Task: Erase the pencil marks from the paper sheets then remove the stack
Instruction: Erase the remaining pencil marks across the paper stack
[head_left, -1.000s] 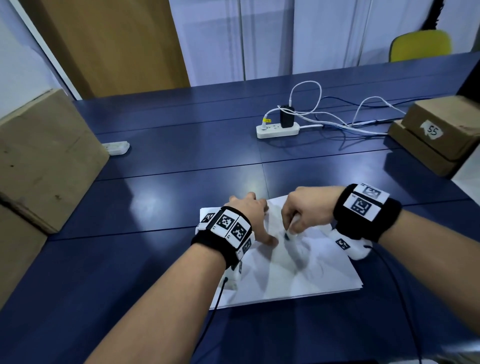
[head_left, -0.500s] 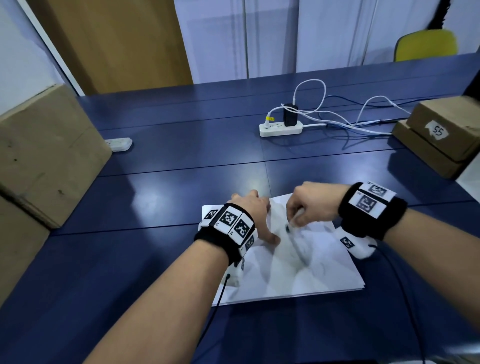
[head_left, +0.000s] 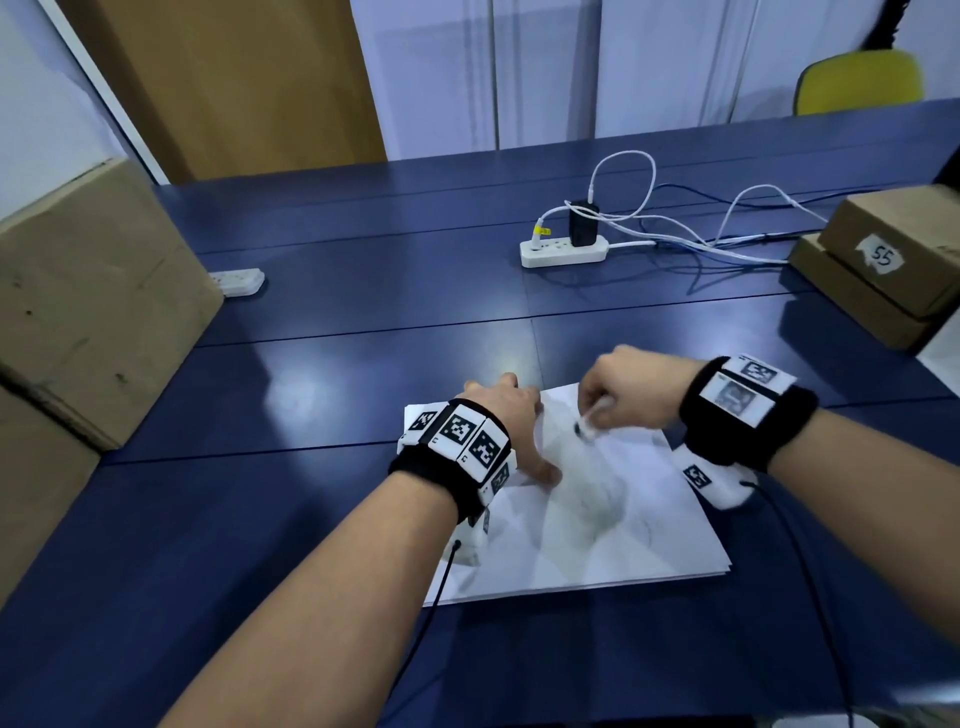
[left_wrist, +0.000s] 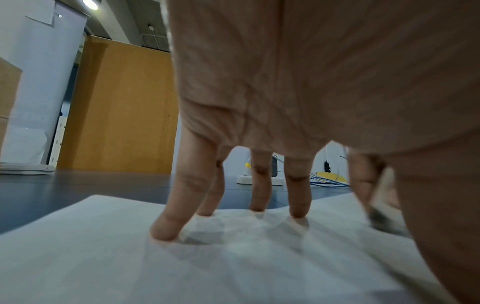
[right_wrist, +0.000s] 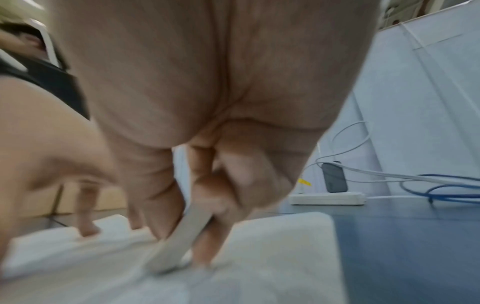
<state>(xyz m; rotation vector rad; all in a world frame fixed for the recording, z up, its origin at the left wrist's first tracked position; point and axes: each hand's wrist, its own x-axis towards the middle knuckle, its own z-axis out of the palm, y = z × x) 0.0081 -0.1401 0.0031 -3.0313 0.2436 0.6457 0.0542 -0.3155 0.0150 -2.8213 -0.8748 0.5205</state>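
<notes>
Paper stack (head_left: 597, 540) lies flat on the blue table (head_left: 363, 291), and erasing is under way — right hand (head_left: 628, 402) pinches a white eraser (head_left: 589, 423), its grimy tip down on the top sheet. Left hand (head_left: 511, 415), fingers straight, pins the thin, smooth sheet. Faint grey smudges (head_left: 597, 509) remain, so the next strokes likely need firm, short rubbing.

A stack of white paper sheets (head_left: 597, 540) lies flat on the blue desk (head_left: 363, 312), near its front edge and about midway along it, turned slightly askew. Faint grey pencil smudges mark the top sheet around its middle. A small white eraser (head_left: 589, 423) (its tip dirtied dark) stands tilted, tip down on the top sheet near the stack's far edge.
</notes>
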